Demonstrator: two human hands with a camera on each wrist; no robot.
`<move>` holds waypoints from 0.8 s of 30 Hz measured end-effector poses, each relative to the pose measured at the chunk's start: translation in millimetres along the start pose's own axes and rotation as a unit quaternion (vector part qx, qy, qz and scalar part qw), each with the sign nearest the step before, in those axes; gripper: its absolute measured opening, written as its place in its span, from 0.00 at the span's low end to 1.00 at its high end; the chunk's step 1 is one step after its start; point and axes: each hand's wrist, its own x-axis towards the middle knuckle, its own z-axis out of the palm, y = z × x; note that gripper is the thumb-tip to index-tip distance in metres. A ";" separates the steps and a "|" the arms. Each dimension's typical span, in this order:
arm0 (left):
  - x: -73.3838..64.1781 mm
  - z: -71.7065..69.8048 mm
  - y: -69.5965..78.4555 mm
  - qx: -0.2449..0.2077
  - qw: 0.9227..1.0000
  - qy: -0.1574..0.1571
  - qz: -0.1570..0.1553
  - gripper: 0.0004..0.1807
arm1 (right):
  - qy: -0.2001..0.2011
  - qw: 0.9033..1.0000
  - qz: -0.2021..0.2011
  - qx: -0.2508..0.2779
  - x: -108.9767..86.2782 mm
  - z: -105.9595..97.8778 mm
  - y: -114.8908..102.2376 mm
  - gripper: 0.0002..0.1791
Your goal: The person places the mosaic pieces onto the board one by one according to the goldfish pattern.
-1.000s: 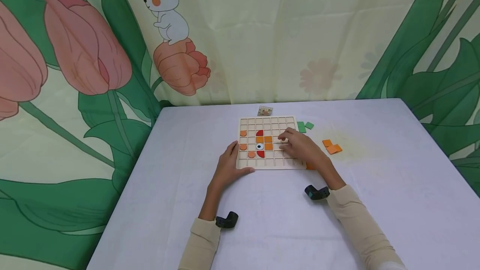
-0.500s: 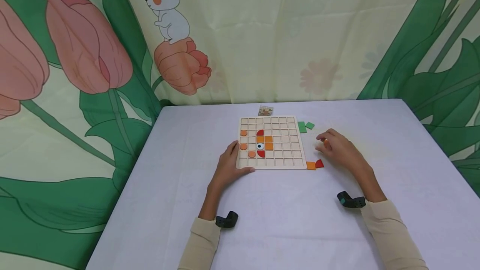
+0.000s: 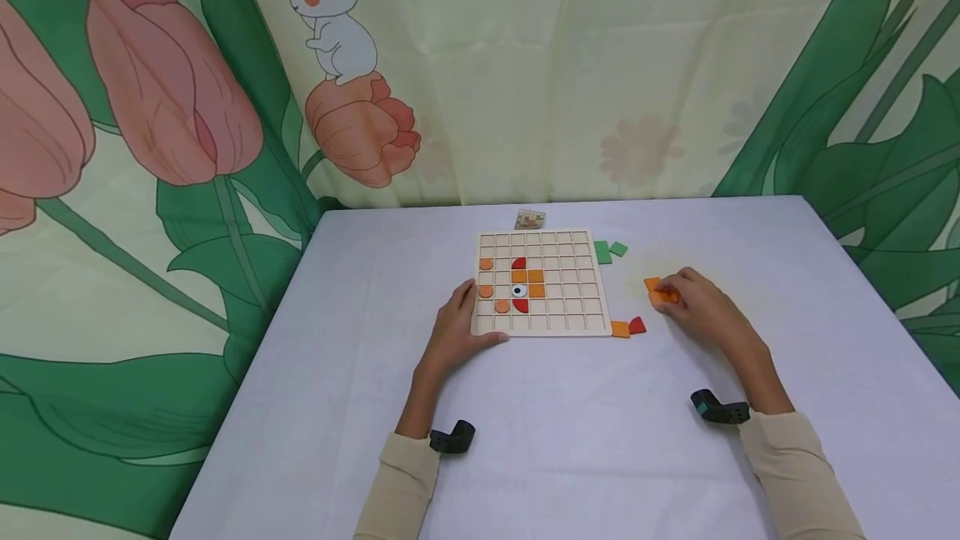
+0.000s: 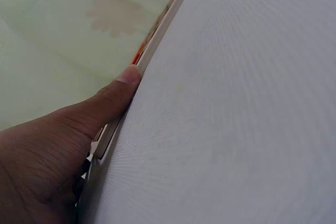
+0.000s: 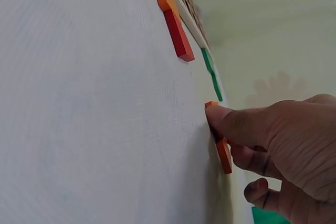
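The wooden grid board (image 3: 570, 298) lies flat on the table. My left hand (image 3: 455, 330) holds its near left corner, thumb along the front edge and fingers at the left side; in the left wrist view the thumb (image 4: 113, 95) presses the rim. On the board sit orange squares (image 3: 536, 277), red quarter-circle tiles (image 3: 520, 306), a white eye tile (image 3: 519, 291) and light orange discs (image 3: 502, 307). Right of the board, my right hand (image 3: 701, 307) pinches an orange square tile (image 3: 662, 297) among others; the right wrist view shows its thumb on the orange tile (image 5: 211, 104).
Green tiles (image 3: 603, 252) lie by the board's far right corner. Near its front right corner are an orange tile (image 3: 620, 329) and a red tile (image 3: 637, 325). A small patterned card (image 3: 530, 220) lies behind the board. A printed curtain (image 3: 525, 107) hangs behind the table.
My right hand has moved right, from over the board to the orange tiles on the table, and its fingers have closed on one. The left hand has stayed at the board's corner.
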 end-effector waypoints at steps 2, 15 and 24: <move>0.2 -0.1 -0.2 0.001 1.000 0.003 0.001 0.64 | -0.001 1.000 0.000 0.006 1.1 0.4 -0.3 0.21; -1.2 -0.1 0.7 -0.009 1.000 0.005 -0.002 0.64 | -0.006 1.000 -0.018 0.023 6.5 7.9 -7.7 0.17; -1.4 -0.2 1.6 -0.005 1.000 0.003 0.001 0.64 | -0.009 0.999 -0.031 0.015 8.8 11.4 -12.6 0.16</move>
